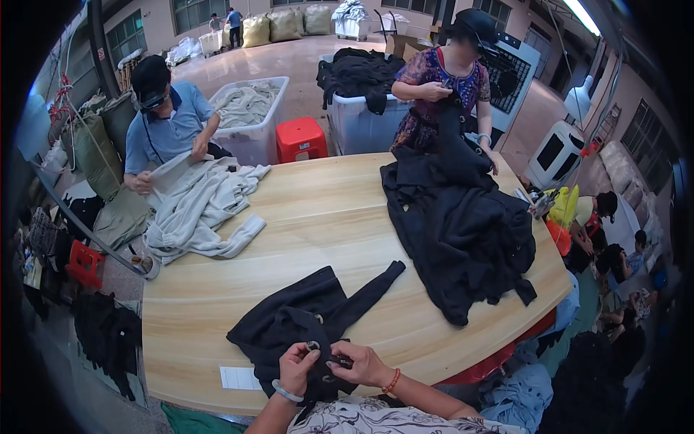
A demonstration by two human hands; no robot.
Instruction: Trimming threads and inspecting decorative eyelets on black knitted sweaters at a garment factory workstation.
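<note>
Black cloth, a garment (pixel 289 307), lies at the near edge of the wooden surface (pixel 318 217), left of centre. The left hand (pixel 295 370) grasps it, fingertips pinching beside a pale disc (pixel 313 346). The right hand (pixel 367 367) has its fingers curled round a dark piece (pixel 341 359), too small to identify. Both hands are close together, apparently to keep that spot raised and steady. One sleeve (pixel 372 289) stretches toward the surface's middle, perhaps laid out to avoid bunching. Just left of the garment, a white slip (pixel 240 377) lies flat on the near edge.

A dark heap (pixel 463 231) covers the right side; behind it, a person (pixel 452 72) holds cloth up, probably to separate it from the heap. At the far left corner, a co-worker (pixel 170 108) spreads pale cloth above a grey heap (pixel 202 210).

Beyond the far edge, the left bin (pixel 253 142) contains pale clothes (pixel 249 105); the right bin (pixel 361 130) overflows with black clothes (pixel 358 72). Between them stands a red stool (pixel 301 137).
</note>
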